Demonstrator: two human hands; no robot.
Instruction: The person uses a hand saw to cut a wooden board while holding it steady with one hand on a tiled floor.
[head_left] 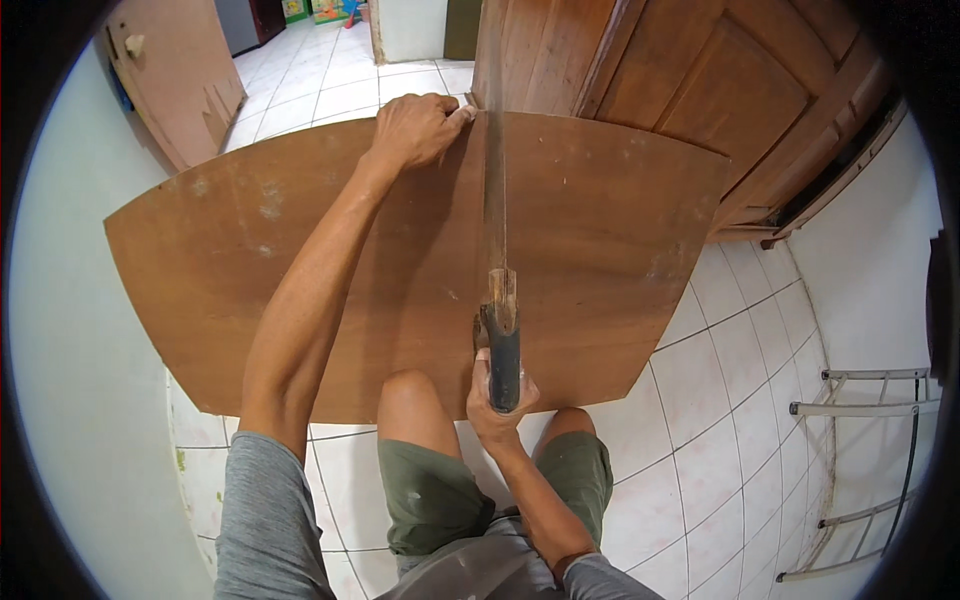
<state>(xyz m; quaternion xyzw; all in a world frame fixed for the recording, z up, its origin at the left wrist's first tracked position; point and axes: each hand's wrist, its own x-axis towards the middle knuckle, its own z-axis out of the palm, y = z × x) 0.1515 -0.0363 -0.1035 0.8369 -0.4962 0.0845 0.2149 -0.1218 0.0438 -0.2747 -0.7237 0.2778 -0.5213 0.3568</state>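
A large brown plywood board (pixel 300 250) lies flat in front of me, across my knees. My left hand (pixel 418 127) presses on its far edge, fingers curled right beside the blade. My right hand (pixel 497 395) is shut on the dark handle of a hand saw (pixel 495 200). The saw's long blade runs straight away from me across the board to its far edge, next to my left thumb.
A wooden door (pixel 700 80) stands just beyond the board. White floor tiles (pixel 720 400) spread to the right. A metal rack (pixel 870 470) stands at the right edge. Another brown board (pixel 180 80) leans against the wall at upper left.
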